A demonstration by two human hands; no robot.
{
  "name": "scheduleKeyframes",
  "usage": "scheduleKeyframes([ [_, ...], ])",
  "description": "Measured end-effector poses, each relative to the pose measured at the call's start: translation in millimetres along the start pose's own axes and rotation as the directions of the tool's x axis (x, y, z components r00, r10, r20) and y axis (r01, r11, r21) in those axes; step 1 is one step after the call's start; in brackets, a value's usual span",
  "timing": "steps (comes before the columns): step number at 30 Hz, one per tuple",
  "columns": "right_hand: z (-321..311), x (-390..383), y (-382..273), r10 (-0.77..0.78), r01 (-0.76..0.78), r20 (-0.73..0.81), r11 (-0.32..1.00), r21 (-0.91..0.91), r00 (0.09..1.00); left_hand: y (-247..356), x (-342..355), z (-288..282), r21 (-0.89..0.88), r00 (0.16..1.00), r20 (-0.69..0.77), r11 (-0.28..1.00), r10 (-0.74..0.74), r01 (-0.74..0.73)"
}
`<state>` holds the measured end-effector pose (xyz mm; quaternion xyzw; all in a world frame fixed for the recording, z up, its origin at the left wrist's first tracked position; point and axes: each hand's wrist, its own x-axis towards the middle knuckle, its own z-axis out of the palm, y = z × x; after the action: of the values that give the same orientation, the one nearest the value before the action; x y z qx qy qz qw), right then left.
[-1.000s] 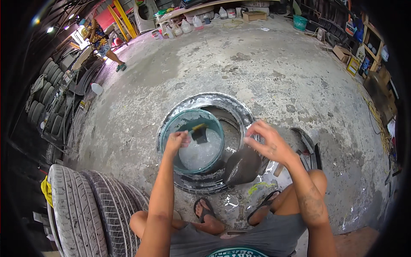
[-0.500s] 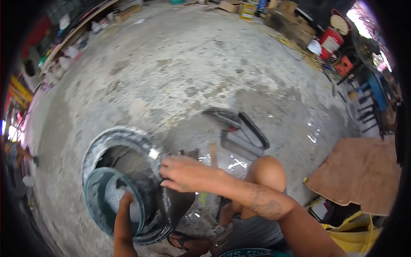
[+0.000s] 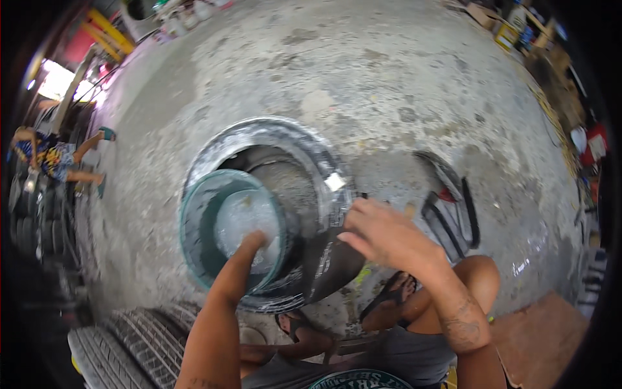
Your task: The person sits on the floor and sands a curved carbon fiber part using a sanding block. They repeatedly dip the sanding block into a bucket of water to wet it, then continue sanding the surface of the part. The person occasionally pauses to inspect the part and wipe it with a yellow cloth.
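Observation:
A green bucket (image 3: 194, 230) holding cloudy water (image 3: 240, 214) sits inside a wet tire (image 3: 227, 135) on the floor. My left hand (image 3: 258, 236) reaches down into that water, its fingers submerged and hidden. Against the tire's right side is a dark, glossy, curved piece (image 3: 330, 262); my right hand (image 3: 382, 227) has its bent fingers at the upper edge of this piece, gripping it. A small white patch (image 3: 334, 182) shows on the tire's rim.
Loose dark curved parts (image 3: 468, 214) lie to the right, a wooden board (image 3: 538, 337) at lower right, upright tires (image 3: 129, 343) at lower left. Another person (image 3: 52, 152) is at the far left; containers (image 3: 188, 16) line the back.
My left hand has dropped into the water, where the dark yellow-handled item seen earlier no longer shows. My right hand has closed on the curved piece. The view has swung about.

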<state>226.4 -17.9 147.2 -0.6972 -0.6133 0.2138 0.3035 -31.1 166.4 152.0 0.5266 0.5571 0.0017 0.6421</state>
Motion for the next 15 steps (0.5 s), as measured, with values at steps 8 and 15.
scheduleKeyframes([
  [8,-9.9,-5.3,-2.5,0.095,-0.094,0.045,0.995,-0.033,0.994,7.0,0.5,-11.8,0.098,0.898,0.203,0.904,0.391,-0.416],
  [15,-4.9,-2.5,-6.6,0.018,-0.017,0.043,0.999,-0.033,0.999,-73.2,226.7,-118.4,0.490,0.863,0.505,0.829,-0.021,-0.267],
])
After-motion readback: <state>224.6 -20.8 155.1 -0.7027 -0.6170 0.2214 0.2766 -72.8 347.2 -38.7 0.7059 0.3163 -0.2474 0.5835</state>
